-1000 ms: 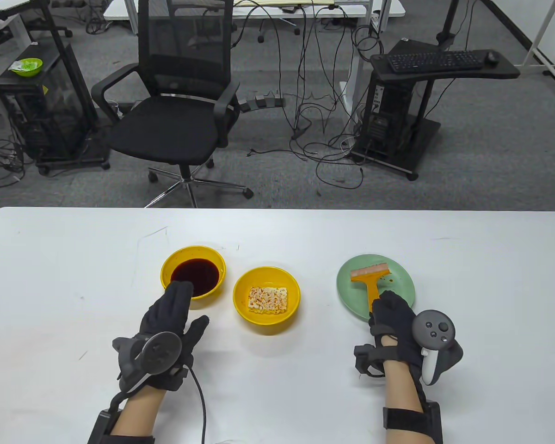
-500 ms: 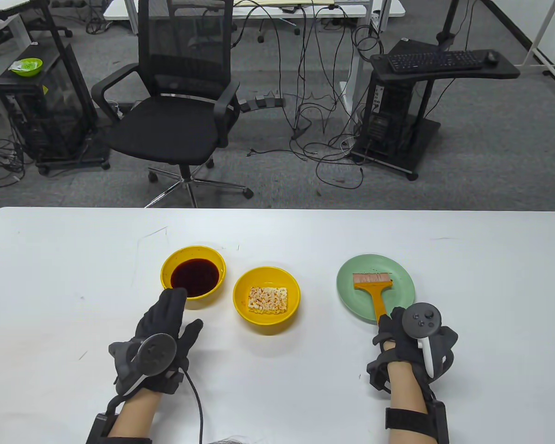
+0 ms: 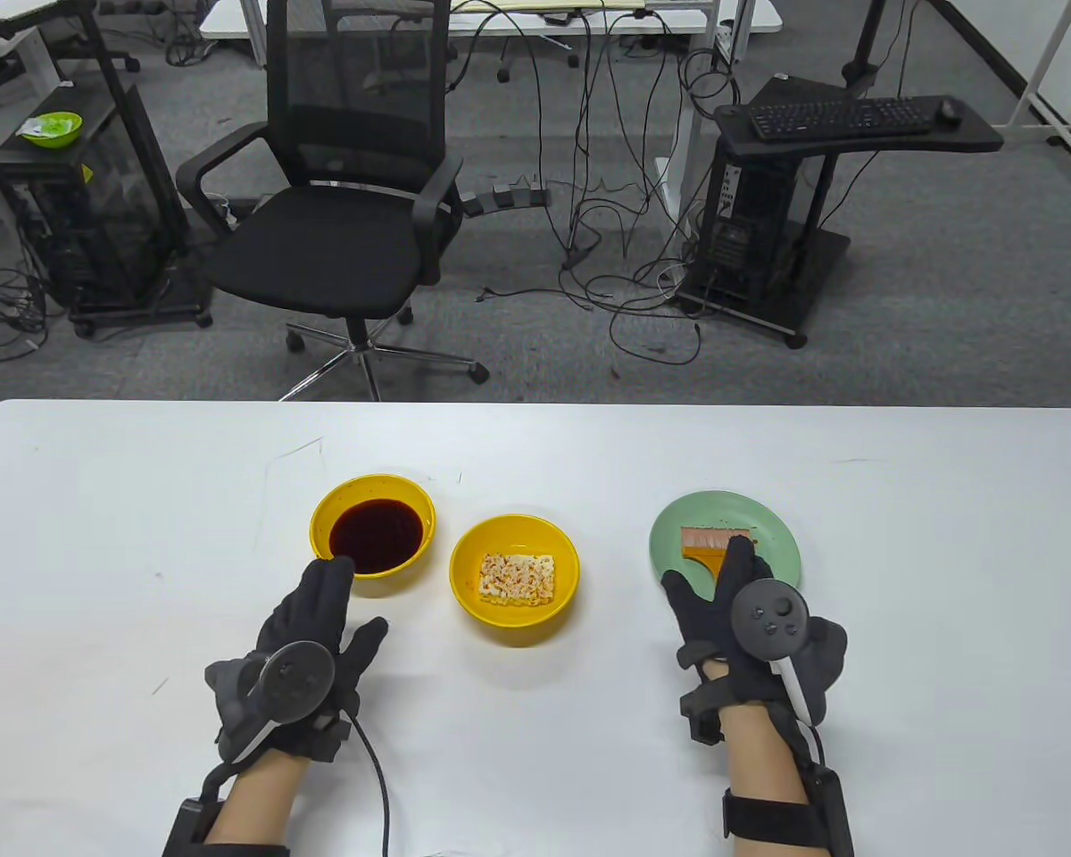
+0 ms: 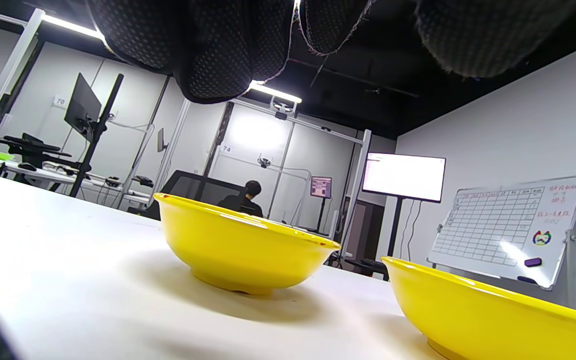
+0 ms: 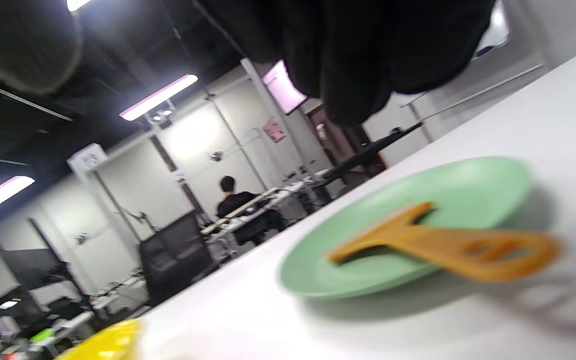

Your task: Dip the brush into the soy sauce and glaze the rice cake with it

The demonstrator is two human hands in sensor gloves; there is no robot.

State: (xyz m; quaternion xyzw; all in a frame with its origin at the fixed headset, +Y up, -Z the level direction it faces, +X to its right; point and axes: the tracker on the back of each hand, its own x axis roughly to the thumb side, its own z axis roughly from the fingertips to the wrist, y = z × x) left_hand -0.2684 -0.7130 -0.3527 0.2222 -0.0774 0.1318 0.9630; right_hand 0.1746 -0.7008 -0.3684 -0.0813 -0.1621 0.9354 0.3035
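A yellow bowl [image 3: 321, 513] holds dark soy sauce [image 3: 377, 534]. A second yellow bowl [image 3: 464, 553] holds the rice cake [image 3: 518, 578]. The orange brush [image 3: 709, 538] lies on the green plate [image 3: 772, 544]. In the right wrist view the brush [image 5: 448, 245] rests with its handle over the plate's rim [image 5: 468, 190]. My right hand [image 3: 709, 589] hovers open above the handle, its fingers [image 5: 353, 60] not touching it. My left hand [image 3: 344, 607] lies open and flat, its fingertips just short of the soy bowl. Both bowls show in the left wrist view, soy bowl [image 4: 243, 250] and rice cake bowl [image 4: 488, 315].
The white table [image 3: 535, 446] carries only the two bowls and the plate. Behind its far edge stand a black office chair [image 3: 339, 223] and a keyboard stand [image 3: 848, 120].
My right hand let go of the brush handle, and the brush now lies flat on the plate. That hand then moved forward over the handle with fingers spread. My left hand drew back slightly from the soy bowl.
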